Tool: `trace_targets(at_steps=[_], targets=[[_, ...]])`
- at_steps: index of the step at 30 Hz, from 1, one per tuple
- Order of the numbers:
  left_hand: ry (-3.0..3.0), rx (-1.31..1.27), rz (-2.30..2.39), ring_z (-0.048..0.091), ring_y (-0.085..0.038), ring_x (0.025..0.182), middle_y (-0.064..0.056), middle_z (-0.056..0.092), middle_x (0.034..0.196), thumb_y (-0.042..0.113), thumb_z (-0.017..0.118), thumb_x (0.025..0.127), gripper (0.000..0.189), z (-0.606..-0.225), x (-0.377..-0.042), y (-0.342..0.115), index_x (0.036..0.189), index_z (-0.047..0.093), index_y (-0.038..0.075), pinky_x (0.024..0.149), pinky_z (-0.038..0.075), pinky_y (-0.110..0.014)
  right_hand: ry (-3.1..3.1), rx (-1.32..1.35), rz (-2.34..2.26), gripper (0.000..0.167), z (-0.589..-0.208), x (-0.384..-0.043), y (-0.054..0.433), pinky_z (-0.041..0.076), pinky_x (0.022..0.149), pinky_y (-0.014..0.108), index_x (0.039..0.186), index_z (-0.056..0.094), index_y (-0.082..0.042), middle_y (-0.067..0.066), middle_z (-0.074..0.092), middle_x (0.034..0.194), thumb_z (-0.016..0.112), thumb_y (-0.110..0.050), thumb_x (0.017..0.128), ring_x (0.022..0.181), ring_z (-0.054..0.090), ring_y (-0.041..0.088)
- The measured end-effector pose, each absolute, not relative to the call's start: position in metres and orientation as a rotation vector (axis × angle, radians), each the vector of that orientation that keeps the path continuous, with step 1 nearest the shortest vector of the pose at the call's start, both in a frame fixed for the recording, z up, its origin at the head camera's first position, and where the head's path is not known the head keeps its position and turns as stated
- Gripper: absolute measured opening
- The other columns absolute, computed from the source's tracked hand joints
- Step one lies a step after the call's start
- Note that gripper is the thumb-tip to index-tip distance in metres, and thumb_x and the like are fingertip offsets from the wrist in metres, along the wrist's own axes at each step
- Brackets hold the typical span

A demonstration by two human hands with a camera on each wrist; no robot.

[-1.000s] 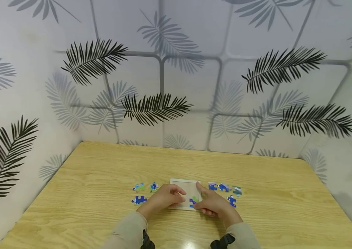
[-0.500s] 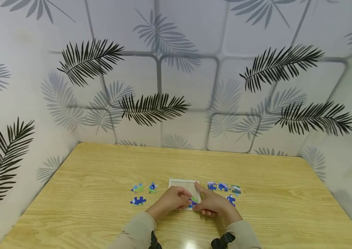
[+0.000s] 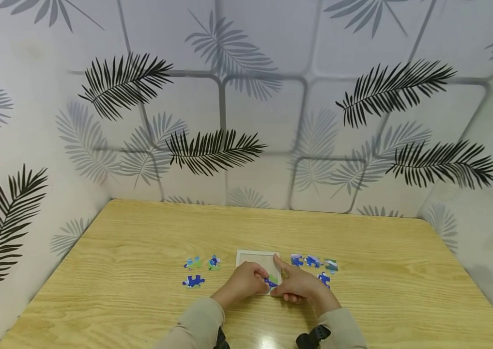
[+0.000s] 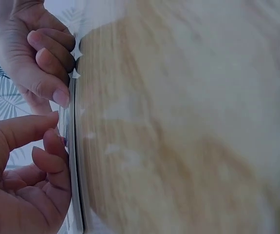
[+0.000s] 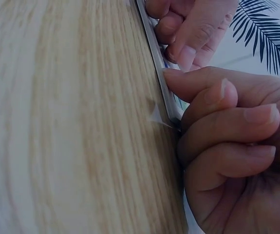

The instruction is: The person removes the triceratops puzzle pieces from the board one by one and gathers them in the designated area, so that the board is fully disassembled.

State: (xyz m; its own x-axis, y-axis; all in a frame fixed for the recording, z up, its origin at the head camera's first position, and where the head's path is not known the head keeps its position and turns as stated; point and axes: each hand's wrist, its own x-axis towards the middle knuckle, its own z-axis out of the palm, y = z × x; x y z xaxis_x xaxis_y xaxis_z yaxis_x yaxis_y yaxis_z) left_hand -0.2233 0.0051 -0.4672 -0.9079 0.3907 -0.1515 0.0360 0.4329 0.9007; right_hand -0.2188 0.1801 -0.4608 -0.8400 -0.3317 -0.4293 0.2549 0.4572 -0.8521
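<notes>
A shallow pale puzzle frame (image 3: 257,252) lies flat on the table. Green, purple and blue puzzle pieces (image 3: 273,279) sit in its near right corner, partly covered by fingers. My right hand (image 3: 300,285) grips the frame at that corner, index finger along the right side and thumb at the near edge. My left hand (image 3: 245,281) reaches over the near side with curled fingers, its fingertips at the same pieces. In the left wrist view a small purple edge shows by a fingertip of the left hand (image 4: 30,180); whether a piece is pinched stays hidden.
Left of the frame lie loose puzzle pieces, among them a blue one (image 3: 193,281) and a blue-green one (image 3: 214,262). Several more loose pieces (image 3: 313,261) lie to its right. The wooden table (image 3: 142,232) meets a leaf-patterned wall covering (image 3: 268,121) behind.
My left hand has moved right across the frame, from bare board to the pieces in the corner, its thumb and fingers coming closer together. My right hand keeps its hold on the frame.
</notes>
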Motion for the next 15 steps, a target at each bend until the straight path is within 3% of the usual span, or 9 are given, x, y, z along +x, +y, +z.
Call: trace_targets(at_steps=[9,15], targets=[[2.283,0.285,1.563,0.052,-0.011,0.062,-0.002,0.057,0.07,-0.004,0.066,0.08,0.011,-0.4671,-0.2211,0.0051,0.091,0.065,-0.003,0.057,0.046,-0.022,2.132,-0.038,-1.405,0.096,-0.4618,-0.2187,0.18,0.029,0.039,0.019,0.153,0.009,-0.017,-0.001,0.046,0.048,0.072,-0.006,0.081,0.039,0.038,0.005],[2.246,0.238,1.618,0.053,-0.011,0.062,-0.003,0.061,0.074,-0.005,0.061,0.082,0.01,-0.4665,-0.2219,0.0047,0.09,0.066,-0.002,0.058,0.046,-0.023,2.133,-0.033,-1.403,0.096,-0.4615,-0.2194,0.1798,0.03,0.039,0.019,0.153,0.009,-0.018,-0.001,0.047,0.048,0.071,-0.007,0.081,0.039,0.038,0.005]])
